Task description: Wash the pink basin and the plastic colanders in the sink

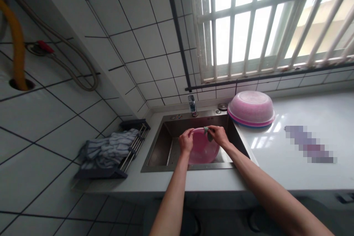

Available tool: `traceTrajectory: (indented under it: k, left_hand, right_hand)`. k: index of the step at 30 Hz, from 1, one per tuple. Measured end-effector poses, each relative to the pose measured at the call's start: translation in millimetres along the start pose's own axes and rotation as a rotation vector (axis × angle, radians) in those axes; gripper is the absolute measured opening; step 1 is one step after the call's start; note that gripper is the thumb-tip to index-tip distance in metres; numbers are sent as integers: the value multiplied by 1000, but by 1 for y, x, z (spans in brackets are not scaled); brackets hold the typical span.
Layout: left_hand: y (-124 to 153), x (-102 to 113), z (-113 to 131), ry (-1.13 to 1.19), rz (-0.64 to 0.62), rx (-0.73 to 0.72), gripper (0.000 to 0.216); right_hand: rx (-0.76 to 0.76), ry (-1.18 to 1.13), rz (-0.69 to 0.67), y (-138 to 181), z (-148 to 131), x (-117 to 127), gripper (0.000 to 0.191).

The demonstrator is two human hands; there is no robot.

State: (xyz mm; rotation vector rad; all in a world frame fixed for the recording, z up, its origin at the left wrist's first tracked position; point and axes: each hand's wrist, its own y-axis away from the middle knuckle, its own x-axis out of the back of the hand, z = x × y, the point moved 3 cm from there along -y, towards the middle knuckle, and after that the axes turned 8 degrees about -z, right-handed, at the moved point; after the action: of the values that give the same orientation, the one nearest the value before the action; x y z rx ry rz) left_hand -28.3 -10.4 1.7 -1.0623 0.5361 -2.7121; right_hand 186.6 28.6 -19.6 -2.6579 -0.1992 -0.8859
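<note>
A pink plastic basin [202,149] is held tilted over the steel sink [163,147]. My left hand [186,141] grips the basin's left rim with its fingers closed. My right hand [218,134] pinches a small grey-green scrubbing cloth [206,130] against the basin's upper rim. Both forearms reach in from the bottom of the view.
Behind the sink stands a tap [191,104]. Several pink basins [251,108] lie stacked upside down on the white counter [304,118] to the right. A rack [132,147] with striped cloths [107,149] sits left of the sink. A barred window [271,22] is above.
</note>
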Motion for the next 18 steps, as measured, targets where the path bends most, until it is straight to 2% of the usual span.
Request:
traceTrajectory:
  k: [2, 5, 9, 12, 15, 18]
  left_hand:
    - [0, 4, -4, 4, 42, 37, 22]
    - [0, 4, -4, -6, 38, 27, 23]
    - [1, -4, 5, -29, -69, -58, 23]
    - [3, -10, 13, -47, -134, -120, 20]
    - [3, -6, 14, -66, -68, -121, 23]
    - [2, 4, 5, -57, 81, -23, 23]
  right_hand:
    - [-36, 5, 12, 0, 6, 3, 23]
    - [-21, 86, 14, 2, 0, 7, 27]
    - [67, 215, -54, 6, -24, 1, 32]
    - [167, 222, -106, 6, -34, -8, 31]
    - [160, 148, -53, 3, -26, -9, 31]
    - [6, 89, 38, -1, -3, -1, 29]
